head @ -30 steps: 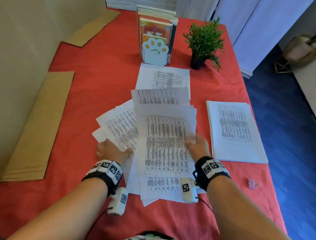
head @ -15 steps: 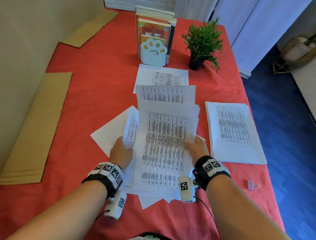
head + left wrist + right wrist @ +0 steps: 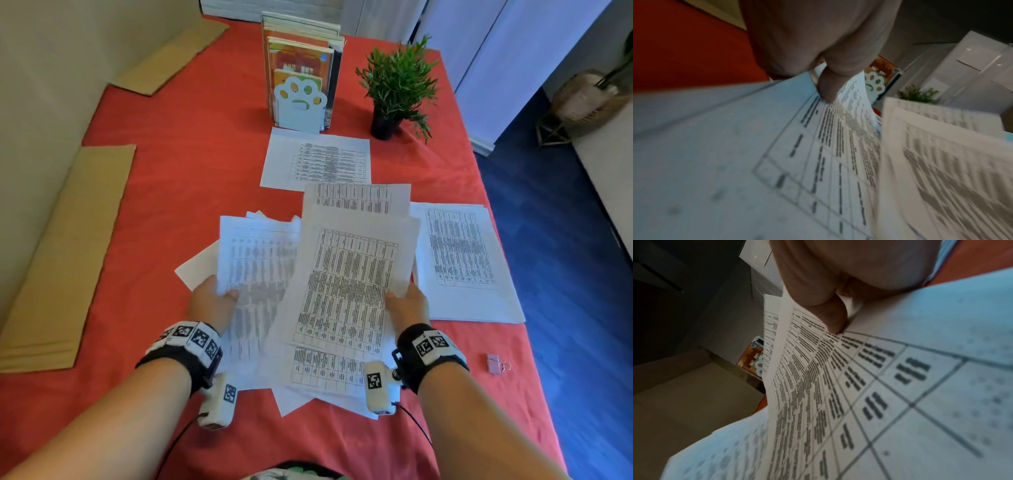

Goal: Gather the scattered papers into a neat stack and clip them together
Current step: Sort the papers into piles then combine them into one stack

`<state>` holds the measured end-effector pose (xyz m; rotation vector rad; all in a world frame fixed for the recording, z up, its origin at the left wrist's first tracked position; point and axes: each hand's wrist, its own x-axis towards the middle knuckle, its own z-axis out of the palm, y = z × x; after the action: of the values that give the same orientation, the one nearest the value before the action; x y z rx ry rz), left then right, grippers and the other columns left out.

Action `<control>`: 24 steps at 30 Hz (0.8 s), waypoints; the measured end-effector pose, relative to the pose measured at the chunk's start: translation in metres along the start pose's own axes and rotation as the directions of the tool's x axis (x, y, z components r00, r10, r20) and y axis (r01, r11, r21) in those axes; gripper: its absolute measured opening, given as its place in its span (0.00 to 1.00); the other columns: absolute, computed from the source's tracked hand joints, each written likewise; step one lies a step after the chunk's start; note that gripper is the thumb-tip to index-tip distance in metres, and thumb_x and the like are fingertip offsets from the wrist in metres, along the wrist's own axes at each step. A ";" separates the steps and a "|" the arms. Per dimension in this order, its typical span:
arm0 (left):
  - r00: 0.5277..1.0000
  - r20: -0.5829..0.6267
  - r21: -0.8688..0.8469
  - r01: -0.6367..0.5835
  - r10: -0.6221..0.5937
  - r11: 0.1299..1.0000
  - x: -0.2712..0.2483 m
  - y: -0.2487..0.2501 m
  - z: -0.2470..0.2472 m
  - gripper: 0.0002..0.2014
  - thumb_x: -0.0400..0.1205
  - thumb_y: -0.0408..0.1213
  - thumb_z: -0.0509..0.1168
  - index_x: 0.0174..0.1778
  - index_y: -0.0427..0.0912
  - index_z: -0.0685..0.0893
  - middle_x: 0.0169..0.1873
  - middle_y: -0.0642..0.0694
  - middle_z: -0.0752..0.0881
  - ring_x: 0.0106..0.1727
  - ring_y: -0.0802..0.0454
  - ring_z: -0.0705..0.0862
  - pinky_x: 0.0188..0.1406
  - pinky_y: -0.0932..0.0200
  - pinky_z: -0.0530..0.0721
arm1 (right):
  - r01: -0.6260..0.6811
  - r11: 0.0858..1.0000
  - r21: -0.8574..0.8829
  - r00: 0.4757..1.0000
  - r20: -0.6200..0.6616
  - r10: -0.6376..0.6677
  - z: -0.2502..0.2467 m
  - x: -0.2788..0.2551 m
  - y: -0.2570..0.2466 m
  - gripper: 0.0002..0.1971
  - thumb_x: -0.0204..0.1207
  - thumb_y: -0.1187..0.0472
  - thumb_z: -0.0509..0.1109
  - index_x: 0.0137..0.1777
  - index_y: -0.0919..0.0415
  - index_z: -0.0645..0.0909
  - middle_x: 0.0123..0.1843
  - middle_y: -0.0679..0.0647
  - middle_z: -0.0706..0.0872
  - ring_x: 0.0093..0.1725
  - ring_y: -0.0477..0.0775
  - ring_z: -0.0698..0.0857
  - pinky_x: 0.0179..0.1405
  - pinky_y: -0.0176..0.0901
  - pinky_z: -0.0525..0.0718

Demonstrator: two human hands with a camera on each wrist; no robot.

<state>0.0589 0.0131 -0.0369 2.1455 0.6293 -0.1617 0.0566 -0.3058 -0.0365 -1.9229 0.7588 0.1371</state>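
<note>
Several printed sheets form a loose pile (image 3: 342, 291) in front of me on the red tablecloth. My left hand (image 3: 214, 301) grips a bundle of sheets (image 3: 257, 260) at its left edge, thumb on top (image 3: 828, 86). My right hand (image 3: 407, 303) holds the right edge of the top sheets, thumb pressed on the print (image 3: 836, 318). One sheet (image 3: 317, 161) lies apart further back. Another stack (image 3: 462, 260) lies to the right. A pink binder clip (image 3: 495, 364) sits near the right table edge.
A bookend with books (image 3: 301, 75) and a potted plant (image 3: 394, 85) stand at the back. Cardboard pieces (image 3: 68, 246) lie along the left side. The table's right edge (image 3: 507, 257) drops to a blue floor.
Both hands have lifted the sheets off the table and drawn them together. The left hand has pulled the left-hand papers up and toward the middle pile.
</note>
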 end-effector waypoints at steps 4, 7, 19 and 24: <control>0.994 -0.096 -0.106 0.044 -0.054 0.993 0.005 -0.013 -0.011 0.08 0.79 0.32 0.66 0.53 0.38 0.83 0.45 0.43 0.85 0.47 0.43 0.84 0.46 0.55 0.78 | 0.003 0.999 0.051 1.000 0.006 -0.004 -0.009 -0.004 0.005 0.12 0.77 0.70 0.62 0.59 0.60 0.78 0.51 0.59 0.87 0.48 0.59 0.86 0.42 0.41 0.79; 0.996 -0.078 -0.238 0.028 -0.048 0.971 -0.003 -0.013 -0.016 0.11 0.80 0.31 0.66 0.59 0.40 0.83 0.51 0.46 0.84 0.52 0.47 0.82 0.53 0.55 0.76 | -0.022 0.992 0.125 0.996 0.089 0.011 -0.004 -0.008 0.007 0.11 0.78 0.66 0.66 0.59 0.60 0.80 0.50 0.55 0.88 0.48 0.54 0.86 0.40 0.42 0.82; 0.948 0.310 -0.318 0.032 0.072 0.948 -0.022 -0.006 -0.008 0.28 0.83 0.57 0.57 0.76 0.48 0.69 0.75 0.53 0.73 0.76 0.49 0.70 0.77 0.39 0.67 | -0.051 0.927 0.372 0.918 0.382 -0.103 0.021 -0.018 -0.008 0.24 0.67 0.64 0.76 0.65 0.62 0.81 0.61 0.61 0.88 0.65 0.66 0.85 0.70 0.70 0.77; 0.970 0.231 -0.213 -0.026 0.076 0.977 -0.028 0.012 0.001 0.30 0.72 0.47 0.75 0.67 0.47 0.69 0.54 0.51 0.82 0.56 0.46 0.82 0.59 0.48 0.81 | 0.010 0.937 0.348 0.897 0.412 -0.163 0.024 -0.025 -0.020 0.24 0.74 0.69 0.69 0.71 0.62 0.74 0.63 0.63 0.86 0.63 0.64 0.85 0.68 0.66 0.79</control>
<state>0.0405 -0.0044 -0.0189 1.9015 0.4305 -0.3073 0.0539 -0.2686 -0.0225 -1.5157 0.3613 0.3471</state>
